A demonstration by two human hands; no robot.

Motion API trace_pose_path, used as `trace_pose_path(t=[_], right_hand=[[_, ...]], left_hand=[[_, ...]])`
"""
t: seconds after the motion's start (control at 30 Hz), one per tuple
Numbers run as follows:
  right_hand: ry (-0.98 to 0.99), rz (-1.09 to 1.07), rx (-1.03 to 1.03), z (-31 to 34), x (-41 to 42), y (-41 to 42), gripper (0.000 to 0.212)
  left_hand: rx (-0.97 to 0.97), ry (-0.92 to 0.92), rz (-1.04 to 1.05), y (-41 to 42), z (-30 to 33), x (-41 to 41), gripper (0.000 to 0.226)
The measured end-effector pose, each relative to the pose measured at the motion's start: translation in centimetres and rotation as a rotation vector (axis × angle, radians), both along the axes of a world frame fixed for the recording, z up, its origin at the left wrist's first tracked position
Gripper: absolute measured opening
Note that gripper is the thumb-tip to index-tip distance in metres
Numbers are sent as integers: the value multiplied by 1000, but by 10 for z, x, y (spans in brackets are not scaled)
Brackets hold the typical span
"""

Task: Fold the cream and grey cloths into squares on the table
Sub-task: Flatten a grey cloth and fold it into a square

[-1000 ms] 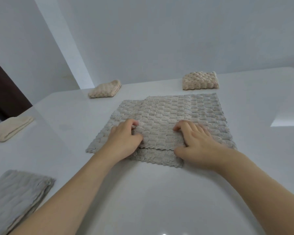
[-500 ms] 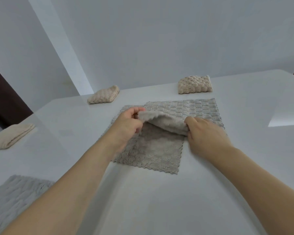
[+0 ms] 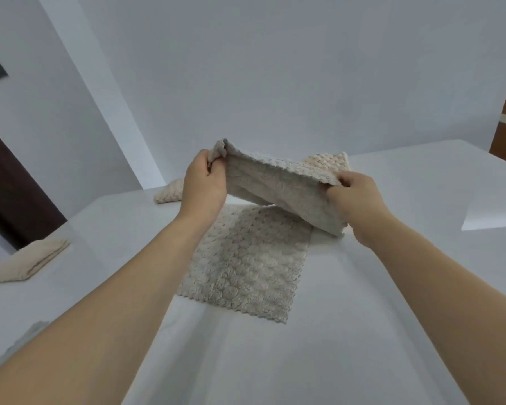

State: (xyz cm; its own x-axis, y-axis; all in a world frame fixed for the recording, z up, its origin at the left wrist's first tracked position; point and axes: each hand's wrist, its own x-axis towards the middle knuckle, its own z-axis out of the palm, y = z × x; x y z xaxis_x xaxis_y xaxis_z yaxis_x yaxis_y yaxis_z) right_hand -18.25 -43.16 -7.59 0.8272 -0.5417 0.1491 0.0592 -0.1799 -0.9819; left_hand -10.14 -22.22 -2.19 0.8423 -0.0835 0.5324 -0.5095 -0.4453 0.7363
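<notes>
Left hand and right hand each pinch one grey cloth mid-table, lifted; three folded cream cloths along far and left edges.

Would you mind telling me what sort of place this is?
Probably a plain indoor room set up for cloth folding: a large white table, bare white walls, and a dark door at left.

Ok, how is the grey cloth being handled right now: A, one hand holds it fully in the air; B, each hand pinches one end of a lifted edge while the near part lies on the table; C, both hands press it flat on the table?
B: the left hand and right hand each pinch an end of the raised edge of the grey cloth, whose near part lies on the table.
</notes>
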Motion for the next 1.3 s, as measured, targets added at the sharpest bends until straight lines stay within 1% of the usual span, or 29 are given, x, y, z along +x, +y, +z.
trace_pose_path(t=[0.07, 0.13, 0.17, 0.2, 0.27, 0.3, 0.33, 0.37, 0.4, 0.43, 0.47, 0.5, 0.53, 0.57, 0.6, 0.63, 0.67, 0.7, 0.77, 0.83, 0.9, 0.93, 0.97, 1.03, 1.07, 1.1, 1.17, 1.23, 1.3], right_hand=[[-106, 163, 437, 9, -10, -1, 11], [-136, 352, 762, 20, -22, -7, 23], [-143, 452, 850, 26, -28, -10, 26], [-162, 541, 890, 31, -34, -14, 21], [-220, 622, 907, 39, -47, -22, 17], [-247, 635, 909, 43, -53, -28, 17], [-250, 602, 856, 46, -59, -36, 18], [-215, 549, 701, 48, -64, -46, 21], [-102, 511, 481, 46, -66, -56, 30], [65, 485, 241, 40, -64, -68, 45], [263, 490, 65, 32, -62, -78, 56], [441, 496, -64, 21, -58, -87, 57], [596, 441, -198, 9, -53, -95, 47], [719, 380, -361, -1, -49, -100, 28], [800, 300, -538, -12, -46, -103, 15], [824, 217, -671, -21, -44, -106, 10], [804, 157, -722, -29, -43, -107, 5], [782, 121, -742, -34, -42, -110, 6], [731, 59, -773, -43, -42, -114, 15], [669, -11, -862, -49, -41, -118, 17], [610, -49, -962, -52, -41, -125, 19], [580, -50, -998, -53, -41, -128, 20], [546, -44, -1035, -54, -42, -133, 20], [479, -39, -1125, -55, -42, -146, 19], [450, -41, -1166, -55, -43, -153, 19], [424, -41, -1197, -54, -45, -160, 18], [385, -51, -1243, -51, -47, -171, 20], [374, -90, -1282, -46, -46, -177, 23], [444, -119, -1343, -39, -43, -175, 23]], left_hand=[[-19, 12, -28, 0, 10, -7, 25], [-74, 68, -59, -3, 22, -16, 27], [-131, 128, -86, -5, 30, -22, 30], [-211, 232, -137, -8, 39, -27, 29], [-341, 535, -283, -14, 55, -38, 25], [-353, 663, -350, -16, 61, -45, 25], [-332, 742, -404, -19, 63, -49, 25], [-304, 803, -438, -22, 60, -54, 26], [-265, 854, -455, -26, 50, -60, 27], [-236, 913, -457, -31, 34, -66, 28], [-202, 972, -446, -36, 13, -72, 27], [-153, 1011, -424, -43, -9, -79, 26], [-65, 979, -386, -49, -32, -84, 26], [60, 868, -348, -55, -53, -85, 28], [202, 697, -311, -59, -70, -83, 32], [330, 527, -278, -62, -83, -80, 33], [431, 405, -256, -64, -91, -79, 32], [523, 326, -242, -65, -96, -76, 28], [713, 210, -196, -67, -104, -68, 23], [812, 139, -104, -71, -109, -58, 27], [774, 109, -5, -78, -108, -53, 20], [727, 50, 37, -82, -108, -52, 10], [692, -56, 60, -87, -108, -56, 8], [663, -259, -17, -101, -108, -73, 23], [687, -285, -119, -109, -109, -83, 25], [748, -239, -236, -116, -112, -92, 28], [912, -14, -401, -126, -123, -102, 45], [1010, 144, -422, -137, -129, -98, 56], [1048, 161, -410, -150, -131, -93, 59]])
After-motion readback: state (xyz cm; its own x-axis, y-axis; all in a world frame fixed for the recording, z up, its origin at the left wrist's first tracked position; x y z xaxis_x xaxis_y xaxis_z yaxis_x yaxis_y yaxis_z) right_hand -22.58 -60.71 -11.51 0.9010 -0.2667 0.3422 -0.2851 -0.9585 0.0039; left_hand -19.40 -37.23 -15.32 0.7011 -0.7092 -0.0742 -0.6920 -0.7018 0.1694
